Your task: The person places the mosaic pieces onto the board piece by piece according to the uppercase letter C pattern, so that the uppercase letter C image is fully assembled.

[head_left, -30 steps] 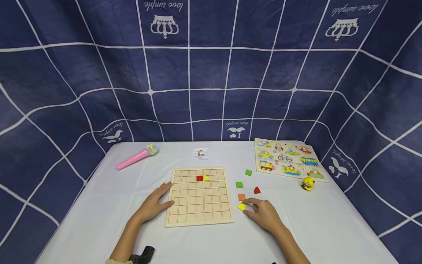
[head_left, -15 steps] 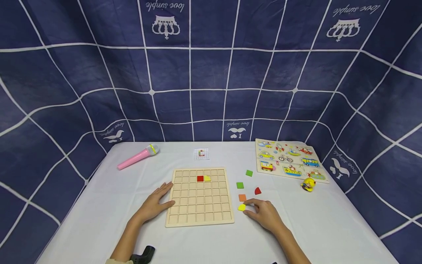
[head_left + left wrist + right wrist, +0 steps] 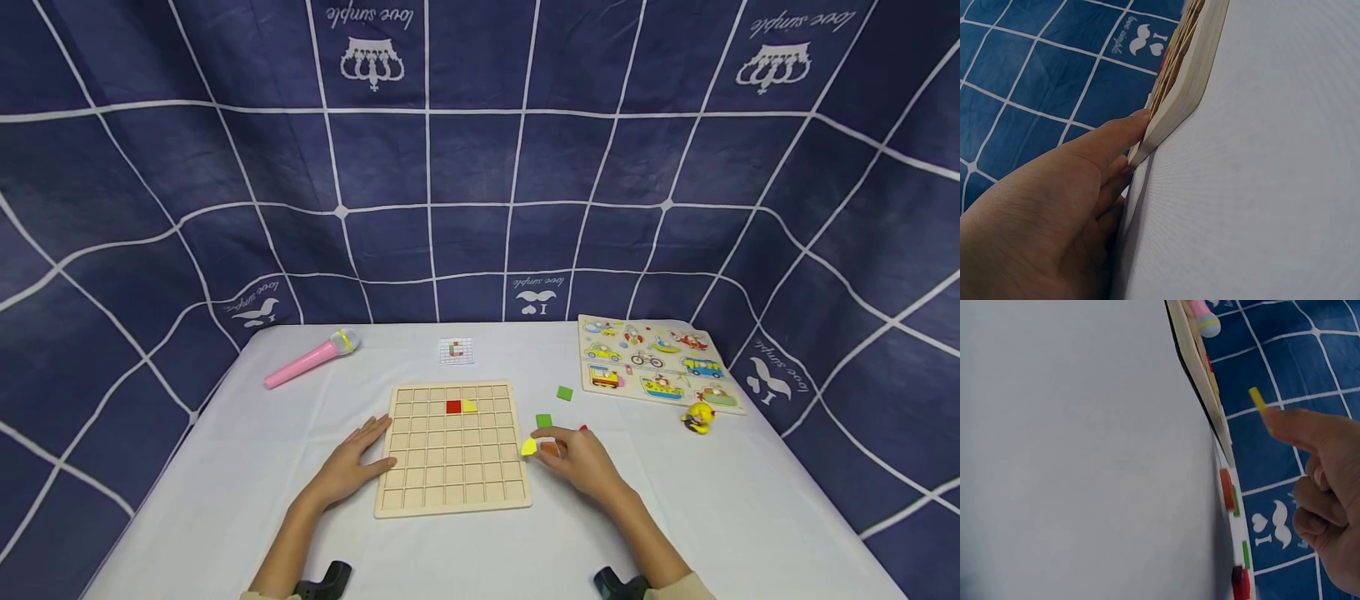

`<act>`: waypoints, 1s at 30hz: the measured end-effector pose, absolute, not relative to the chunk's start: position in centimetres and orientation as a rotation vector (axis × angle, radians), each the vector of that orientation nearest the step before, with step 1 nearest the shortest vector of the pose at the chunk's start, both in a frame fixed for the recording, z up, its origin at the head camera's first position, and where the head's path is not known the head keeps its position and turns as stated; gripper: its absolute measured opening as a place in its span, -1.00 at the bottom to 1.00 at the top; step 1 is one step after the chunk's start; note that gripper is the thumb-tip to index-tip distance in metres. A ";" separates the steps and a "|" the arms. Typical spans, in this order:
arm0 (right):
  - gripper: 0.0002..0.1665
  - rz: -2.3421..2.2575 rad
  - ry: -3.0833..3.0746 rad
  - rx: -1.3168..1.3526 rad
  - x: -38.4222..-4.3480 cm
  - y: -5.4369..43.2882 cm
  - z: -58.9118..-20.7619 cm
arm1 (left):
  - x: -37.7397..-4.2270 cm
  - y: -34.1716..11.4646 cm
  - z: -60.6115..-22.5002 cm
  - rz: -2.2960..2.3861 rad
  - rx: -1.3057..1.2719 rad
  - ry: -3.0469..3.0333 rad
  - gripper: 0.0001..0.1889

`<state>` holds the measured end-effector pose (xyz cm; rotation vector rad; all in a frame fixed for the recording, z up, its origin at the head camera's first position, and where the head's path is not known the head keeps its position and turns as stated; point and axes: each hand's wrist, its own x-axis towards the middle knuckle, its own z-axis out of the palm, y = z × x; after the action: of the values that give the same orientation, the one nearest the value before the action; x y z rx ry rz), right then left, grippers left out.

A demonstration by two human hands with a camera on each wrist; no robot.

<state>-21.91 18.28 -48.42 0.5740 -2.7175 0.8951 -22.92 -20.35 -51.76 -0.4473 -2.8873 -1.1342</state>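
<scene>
A square wooden grid board (image 3: 453, 504) lies on the table, with a red square tile (image 3: 453, 407) and a yellow tile (image 3: 468, 406) side by side in one of its upper rows. My left hand (image 3: 349, 463) rests at the board's left edge, fingers spread and thumb on the rim. Between thumb and forefinger my right hand (image 3: 579, 463) pinches another yellow tile (image 3: 528, 447), with one rounded side, right at the board's right edge. In the right wrist view that yellow tile (image 3: 1257, 400) shows edge-on, lifted above the table. Below the right fingers lies an orange tile (image 3: 550, 448), partly covered.
Two green tiles (image 3: 543, 421) and a mostly hidden red tile (image 3: 583, 427) lie right of the board. Behind it is a small printed pattern card (image 3: 456, 351). A pink toy microphone (image 3: 307, 363), a vehicle puzzle board (image 3: 652, 362) and a yellow figurine (image 3: 698, 417) stand farther out.
My right hand has picked up the yellow tile from the table and carried it up and left to the board's right edge. The left hand has stayed in place.
</scene>
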 end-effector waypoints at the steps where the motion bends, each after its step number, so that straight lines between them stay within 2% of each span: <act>1: -0.71 0.905 -2.715 0.582 -22.3 17.7 -48.2 | -22.9 -20.4 -51.8 -1.126 -0.447 -2.888 -0.17; 16: -0.65 0.975 -2.675 0.641 -29.8 7.6 -46.5 | -22.9 -20.6 -51.7 -1.124 -0.416 -2.898 -0.19; 30: -0.69 0.934 -2.810 0.671 -31.0 4.0 -49.5 | -22.8 -20.3 -51.7 -1.140 -0.424 -2.882 -0.19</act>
<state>-31.03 3.99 -49.46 0.6712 -2.8104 0.9339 -22.78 -20.32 -51.72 -0.4242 -2.8820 -1.1400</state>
